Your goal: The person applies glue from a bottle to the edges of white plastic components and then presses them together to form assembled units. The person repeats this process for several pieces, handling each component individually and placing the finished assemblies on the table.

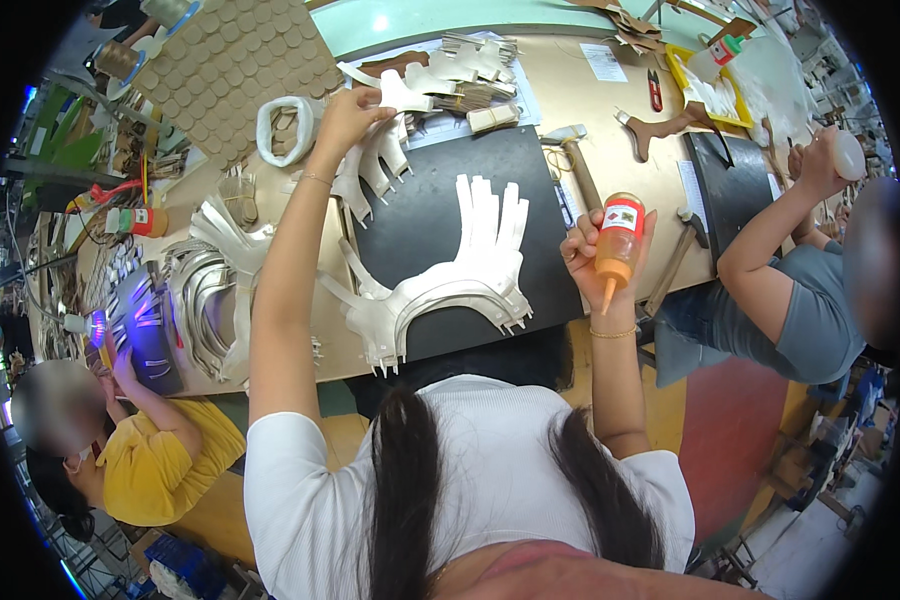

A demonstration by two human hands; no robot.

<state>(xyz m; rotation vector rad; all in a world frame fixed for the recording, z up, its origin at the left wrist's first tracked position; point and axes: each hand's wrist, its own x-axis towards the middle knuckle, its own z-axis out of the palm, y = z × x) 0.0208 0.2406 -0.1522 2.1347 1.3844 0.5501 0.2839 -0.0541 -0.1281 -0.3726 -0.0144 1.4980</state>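
Note:
My right hand (580, 248) is wrapped round a squeeze bottle (620, 240) with a red label and an orange nozzle that points down. Reaching to the far side of the table, my left hand (352, 118) pinches a white cut piece (402, 95) at the edge of a pile. More white pieces with narrow tabs (378, 165) lie fanned just below that hand. On the black mat (410, 190) in front of me rests a curved white piece (450, 285), its long strips spread away from me and short tabs along its near edge.
A hammer (682, 250), red snips (655, 90) and a brown strap piece (650, 130) lie to the right. Beyond them stands a yellow tray (730, 105). A white-rimmed bag (288, 130) and stacked white pieces (215, 300) sit left. Co-workers sit on both sides.

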